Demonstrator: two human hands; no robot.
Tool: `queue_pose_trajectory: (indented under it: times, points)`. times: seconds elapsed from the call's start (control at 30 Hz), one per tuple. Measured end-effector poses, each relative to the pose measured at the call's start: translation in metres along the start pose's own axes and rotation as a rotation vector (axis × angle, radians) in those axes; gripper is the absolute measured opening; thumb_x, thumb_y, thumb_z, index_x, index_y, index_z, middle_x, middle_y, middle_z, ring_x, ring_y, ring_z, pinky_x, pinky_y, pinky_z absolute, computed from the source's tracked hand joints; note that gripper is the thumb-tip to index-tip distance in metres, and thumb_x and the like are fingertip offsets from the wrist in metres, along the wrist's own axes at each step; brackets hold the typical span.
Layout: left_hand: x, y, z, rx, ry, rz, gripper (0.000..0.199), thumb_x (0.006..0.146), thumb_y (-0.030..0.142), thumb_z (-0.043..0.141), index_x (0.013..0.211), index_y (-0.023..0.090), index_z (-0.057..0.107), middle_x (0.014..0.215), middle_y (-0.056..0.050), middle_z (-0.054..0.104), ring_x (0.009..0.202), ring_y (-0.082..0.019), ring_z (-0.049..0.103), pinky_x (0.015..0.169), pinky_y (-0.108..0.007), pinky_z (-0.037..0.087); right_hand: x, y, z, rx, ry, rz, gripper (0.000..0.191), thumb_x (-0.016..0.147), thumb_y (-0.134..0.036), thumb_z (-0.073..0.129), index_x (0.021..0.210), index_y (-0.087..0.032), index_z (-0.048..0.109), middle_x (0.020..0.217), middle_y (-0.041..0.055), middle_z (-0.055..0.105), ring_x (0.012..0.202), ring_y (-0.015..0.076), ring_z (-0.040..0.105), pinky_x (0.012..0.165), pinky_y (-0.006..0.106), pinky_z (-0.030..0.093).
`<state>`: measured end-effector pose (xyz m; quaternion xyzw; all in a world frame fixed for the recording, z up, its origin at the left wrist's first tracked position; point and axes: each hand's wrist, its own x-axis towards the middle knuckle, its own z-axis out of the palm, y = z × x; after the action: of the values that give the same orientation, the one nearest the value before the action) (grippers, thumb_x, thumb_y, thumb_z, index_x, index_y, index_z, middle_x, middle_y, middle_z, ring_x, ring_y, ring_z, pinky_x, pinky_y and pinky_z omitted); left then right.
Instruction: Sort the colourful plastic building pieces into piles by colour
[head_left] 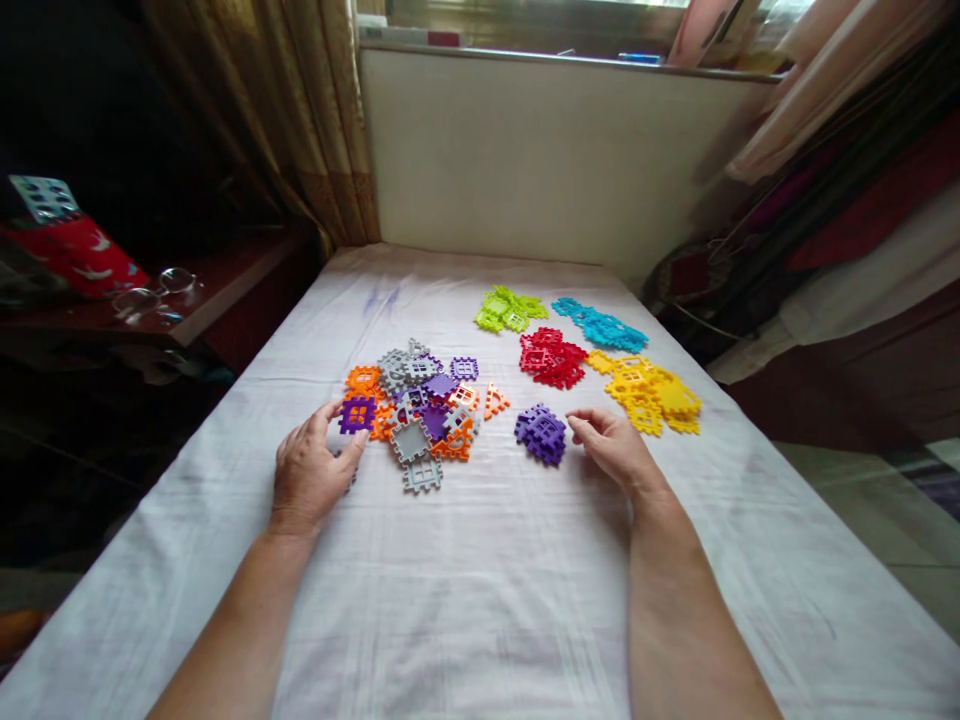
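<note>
My left hand grips a purple interlocking tile with a window pattern, thumb and fingers at its edges, on the left side of a mixed heap. Grey tiles, orange tiles and more purple ones lie jumbled in that heap. Just right of a small purple pile is my right hand, fingers drawn together with nothing visible in them. A loose orange triangular piece lies between the heap and the purple pile.
Sorted piles of green, blue, red and yellow tiles lie farther back and right on the sheet-covered surface. Eyeglasses rest on a dark side table at left. A wall stands behind.
</note>
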<state>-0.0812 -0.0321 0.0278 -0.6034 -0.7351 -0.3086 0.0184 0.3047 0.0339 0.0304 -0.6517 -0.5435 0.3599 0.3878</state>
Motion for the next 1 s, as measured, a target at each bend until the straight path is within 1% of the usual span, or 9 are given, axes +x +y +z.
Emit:
queue_pose_trajectory:
  times: [0.07,0.13,0.3,0.4,0.53,0.67,0.73,0.8,1.0]
  points:
    - [-0.003,0.007,0.001,-0.084,0.022,0.068,0.053,0.087,0.050,0.057,0.132,0.021,0.052,0.126,-0.010,0.068,0.116,-0.027,0.063,0.101,-0.041,0.046,-0.002,-0.006,0.007,0.018,0.040,-0.053,0.046,0.066,-0.063,0.069,0.076,-0.018,0.070,0.054,0.0003,0.063,0.050,0.0146,0.057,0.049,0.026,0.042]
    - [-0.008,0.016,0.005,-0.160,0.015,0.173,0.053,0.088,0.049,0.058,0.133,0.021,0.050,0.128,-0.010,0.068,0.117,-0.026,0.063,0.102,-0.040,0.046,-0.008,-0.015,0.017,0.036,0.036,-0.118,0.045,0.070,-0.063,0.066,0.075,-0.018,0.070,0.056,0.0007,0.063,0.050,0.0142,0.056,0.050,0.026,0.043]
    - [-0.021,0.038,0.015,-0.256,-0.082,0.358,0.050,0.090,0.046,0.061,0.134,0.025,0.050,0.128,-0.009,0.067,0.119,-0.025,0.062,0.106,-0.043,0.046,-0.032,-0.040,0.049,0.020,-0.168,-0.312,0.033,0.082,-0.051,0.060,0.079,-0.020,0.070,0.064,0.0020,0.068,0.056,0.0142,0.059,0.054,0.025,0.045]
    - [-0.025,0.046,0.018,-0.270,-0.088,0.443,0.048,0.091,0.042,0.060,0.135,0.026,0.049,0.130,-0.009,0.066,0.122,-0.025,0.061,0.108,-0.044,0.045,-0.044,-0.050,0.064,0.005,-0.268,-0.404,0.026,0.084,-0.043,0.061,0.090,-0.021,0.073,0.075,0.0033,0.074,0.063,0.0148,0.063,0.059,0.025,0.047]
    - [-0.027,0.051,0.020,-0.284,-0.047,0.571,0.052,0.091,0.036,0.062,0.139,0.026,0.045,0.128,-0.008,0.067,0.120,-0.024,0.062,0.106,-0.043,0.047,-0.056,-0.055,0.083,0.049,-0.379,-0.422,0.026,0.084,-0.039,0.064,0.100,-0.021,0.073,0.079,0.0025,0.075,0.062,0.0134,0.063,0.060,0.025,0.048]
    - [-0.029,0.054,0.022,-0.289,0.006,0.623,0.058,0.091,0.033,0.064,0.144,0.027,0.040,0.126,-0.008,0.067,0.117,-0.022,0.063,0.106,-0.041,0.047,-0.061,-0.052,0.098,0.132,-0.401,-0.374,0.027,0.084,-0.038,0.062,0.101,-0.020,0.072,0.079,0.0026,0.073,0.064,0.0133,0.062,0.064,0.026,0.048]
    - [-0.028,0.055,0.022,-0.287,0.014,0.634,0.063,0.091,0.033,0.063,0.148,0.028,0.036,0.129,-0.009,0.066,0.119,-0.023,0.062,0.106,-0.041,0.047,-0.057,-0.050,0.096,0.170,-0.399,-0.332,0.027,0.083,-0.039,0.061,0.098,-0.019,0.071,0.079,0.0022,0.072,0.065,0.0134,0.061,0.064,0.026,0.048]
    - [-0.027,0.054,0.022,-0.268,0.016,0.636,0.066,0.092,0.034,0.062,0.151,0.027,0.032,0.135,-0.010,0.063,0.125,-0.024,0.059,0.108,-0.042,0.046,-0.048,-0.048,0.086,0.200,-0.350,-0.279,0.028,0.081,-0.042,0.061,0.094,-0.019,0.071,0.076,0.0011,0.070,0.064,0.0132,0.059,0.062,0.026,0.047]
    - [-0.024,0.040,0.029,-0.093,-0.014,0.556,0.061,0.095,0.041,0.054,0.151,0.026,0.034,0.148,-0.012,0.052,0.140,-0.029,0.045,0.117,-0.052,0.031,-0.012,-0.031,0.025,0.249,0.000,-0.023,0.039,0.065,-0.043,0.065,0.093,-0.017,0.072,0.072,0.0015,0.070,0.062,0.0141,0.059,0.058,0.026,0.046]
